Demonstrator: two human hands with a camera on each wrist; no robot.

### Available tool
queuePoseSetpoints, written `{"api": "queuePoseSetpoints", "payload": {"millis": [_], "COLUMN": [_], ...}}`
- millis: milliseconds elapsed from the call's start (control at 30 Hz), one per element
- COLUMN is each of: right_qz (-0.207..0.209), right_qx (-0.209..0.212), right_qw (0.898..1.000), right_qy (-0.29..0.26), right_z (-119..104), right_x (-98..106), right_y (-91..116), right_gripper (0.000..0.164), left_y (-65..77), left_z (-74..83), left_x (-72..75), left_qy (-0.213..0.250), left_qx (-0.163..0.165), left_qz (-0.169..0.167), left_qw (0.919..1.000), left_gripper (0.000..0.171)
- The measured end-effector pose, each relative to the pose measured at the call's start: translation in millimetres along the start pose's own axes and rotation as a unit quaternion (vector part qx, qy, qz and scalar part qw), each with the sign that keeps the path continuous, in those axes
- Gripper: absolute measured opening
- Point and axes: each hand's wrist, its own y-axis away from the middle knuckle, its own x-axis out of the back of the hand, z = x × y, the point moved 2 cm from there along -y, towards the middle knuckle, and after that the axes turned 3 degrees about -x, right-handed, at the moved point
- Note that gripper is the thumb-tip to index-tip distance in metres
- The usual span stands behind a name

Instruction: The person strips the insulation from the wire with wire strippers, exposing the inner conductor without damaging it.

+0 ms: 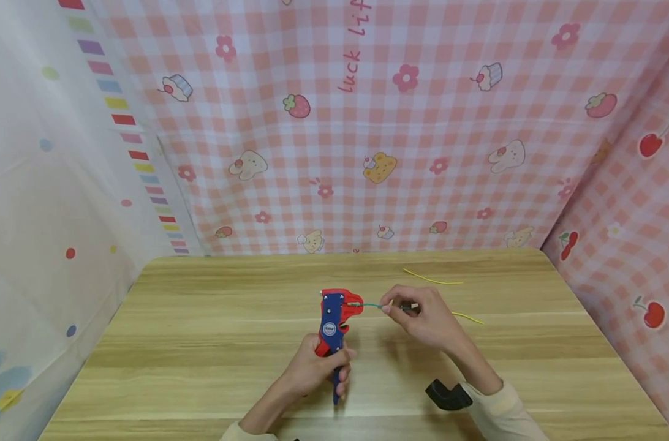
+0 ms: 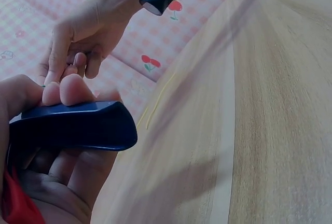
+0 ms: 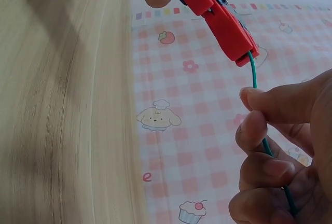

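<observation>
My left hand (image 1: 318, 366) grips the handles of a red and blue wire stripper (image 1: 331, 315), held upright above the table with its jaws toward the right. In the left wrist view a blue handle (image 2: 78, 125) lies between curled fingers. Thumb and index finger of my right hand (image 1: 423, 312) pinch a green wire (image 1: 372, 305). One end of that wire enters the red jaws; in the right wrist view its other part runs down across the palm. How deep the end sits inside the jaws is hidden.
Two yellow wires lie on the wooden table (image 1: 202, 343): a farther yellow wire (image 1: 432, 280) and a nearer yellow wire (image 1: 469, 318), partly behind my right hand. A black wrist device (image 1: 448, 395) sits at the right sleeve. A checked curtain (image 1: 334, 202) hangs behind the table.
</observation>
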Motion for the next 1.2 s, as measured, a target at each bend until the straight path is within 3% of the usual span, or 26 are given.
{"api": "queuePoseSetpoints", "payload": {"millis": [867,1067,1200], "right_qz": [0.034,0.031,0.029], "right_qx": [0.035,0.039,0.042], "right_qw": [0.998,0.998,0.998], "right_qy": [0.026,0.024,0.026], "right_z": [3.8,2.9,2.5], "right_x": [6.9,7.8,7.2], "right_y": [-0.5,-0.4,-0.2], "right_gripper": [0.013,0.013,0.014], "left_y": [1.0,1.4,2.2], "left_z": [-1.7,-1.2,-1.3], "left_x": [-0.3,-1.2,-2.6], "left_qy": [0.001,0.003,0.005], "left_qx": [0.015,0.018,0.017], "left_qz": [-0.046,-0.041,-0.018], "left_qw": [0.9988,0.999,0.9997], "left_gripper": [0.017,0.015,0.013]}}
